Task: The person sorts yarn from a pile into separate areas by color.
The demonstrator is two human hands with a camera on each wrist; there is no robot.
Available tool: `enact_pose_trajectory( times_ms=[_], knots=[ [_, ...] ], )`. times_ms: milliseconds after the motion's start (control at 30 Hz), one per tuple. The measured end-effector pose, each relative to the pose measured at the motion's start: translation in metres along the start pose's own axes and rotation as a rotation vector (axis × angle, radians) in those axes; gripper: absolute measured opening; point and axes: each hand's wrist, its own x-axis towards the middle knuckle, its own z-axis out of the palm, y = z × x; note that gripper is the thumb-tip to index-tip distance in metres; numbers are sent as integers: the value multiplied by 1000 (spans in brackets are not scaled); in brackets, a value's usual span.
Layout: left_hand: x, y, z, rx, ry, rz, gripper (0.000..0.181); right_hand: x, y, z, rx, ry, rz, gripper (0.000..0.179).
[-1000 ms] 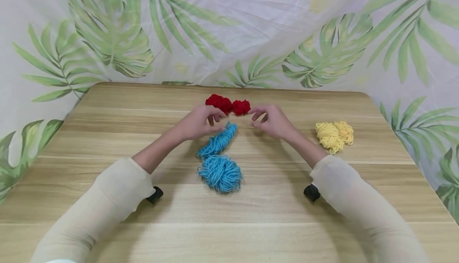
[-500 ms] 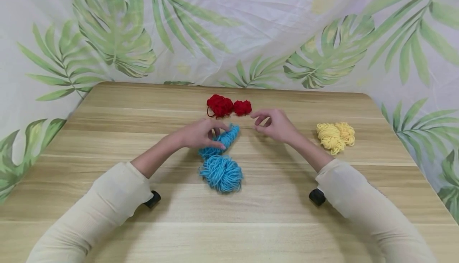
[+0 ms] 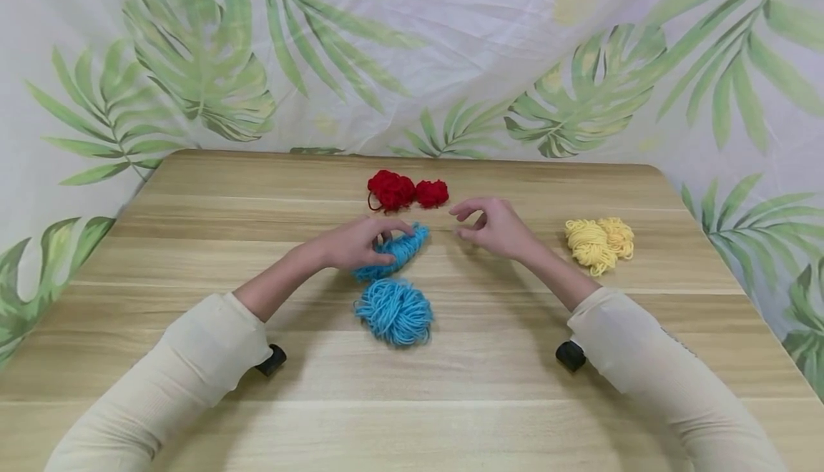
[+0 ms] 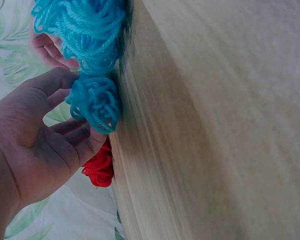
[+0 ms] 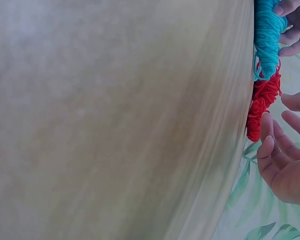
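In the head view, my left hand (image 3: 354,242) holds the long blue yarn skein (image 3: 407,247) from above, its thumb on the near side and fingers on the far side. The left wrist view shows the end of this blue skein (image 4: 95,102) between thumb and fingers. A rounder blue yarn bundle (image 3: 394,312) lies just in front of it on the table. My right hand (image 3: 492,229) hovers to the right of the skein, fingers loosely bent, with nothing in it. Two red yarn bundles, a larger one (image 3: 391,189) and a smaller one (image 3: 432,193), lie behind the hands.
Two yellow yarn bundles (image 3: 594,244) lie together to the right, beyond my right forearm. Everything rests on a wooden table (image 3: 412,415). A leaf-patterned cloth (image 3: 463,43) hangs behind its far edge.
My left hand has come back from near the red yarn toward me and closed over the long blue skein. My right hand has hardly moved.
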Motion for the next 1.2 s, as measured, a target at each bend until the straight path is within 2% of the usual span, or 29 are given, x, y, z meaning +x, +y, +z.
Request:
enact_pose_trajectory(
  times_ms=[233,333,733,1000,1200],
  knots=[
    [-3,0,-2,-14,17,-42,50,-3,-1,2,23,-11,-18,29],
    [-6,-1,-3,-18,34,-42,48,-5,-2,4,32,-20,-21,28],
    [-19,-11,-6,-16,158,-58,49,-10,-8,8,26,-53,-23,27],
    [-30,-15,-8,19,253,-141,51,-12,-10,9,31,-55,-14,26],
    [-39,-20,-11,28,289,-178,49,-14,-11,11,30,-65,-10,28]
  ],
)
